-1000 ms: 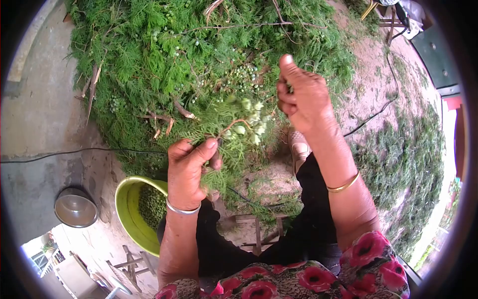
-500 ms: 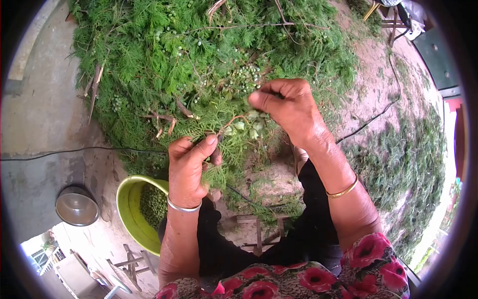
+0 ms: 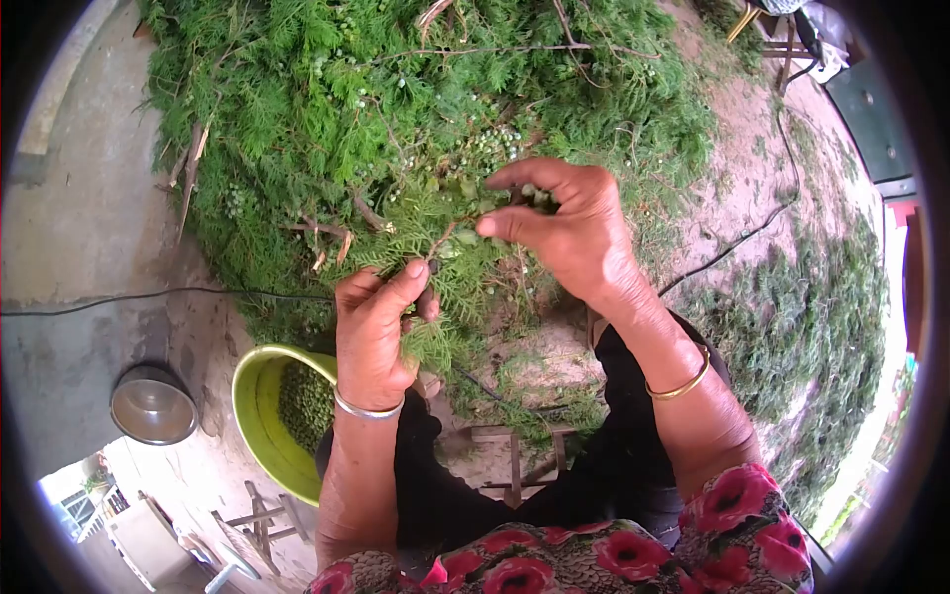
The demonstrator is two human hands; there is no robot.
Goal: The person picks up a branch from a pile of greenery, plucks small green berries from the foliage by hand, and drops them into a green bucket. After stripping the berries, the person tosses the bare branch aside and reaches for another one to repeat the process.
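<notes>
A small green sprig (image 3: pixel 447 243) is pinched by its stem between the thumb and fingers of my left hand (image 3: pixel 381 322). To the right, my right hand (image 3: pixel 564 223) has its thumb and forefinger apart at the sprig's tip, and pale green berries (image 3: pixel 537 196) show inside its curled fingers. Behind both hands lies a large heap of green branches (image 3: pixel 287 109) with small pale berries among them. A yellow-green bucket (image 3: pixel 252 421), partly filled with green berries (image 3: pixel 305 404), stands beside my left wrist.
A metal bowl (image 3: pixel 153 406) sits on the ground at the left. A black cable (image 3: pixel 737 241) crosses the ground. More cut greenery (image 3: pixel 792 327) lies at the right. Wooden stools (image 3: pixel 262 520) stand at the lower left and between my legs.
My right thumb and forefinger have spread apart and come slightly left, and berries now show in that hand. The left hand has barely moved, and the sprig's stem has straightened.
</notes>
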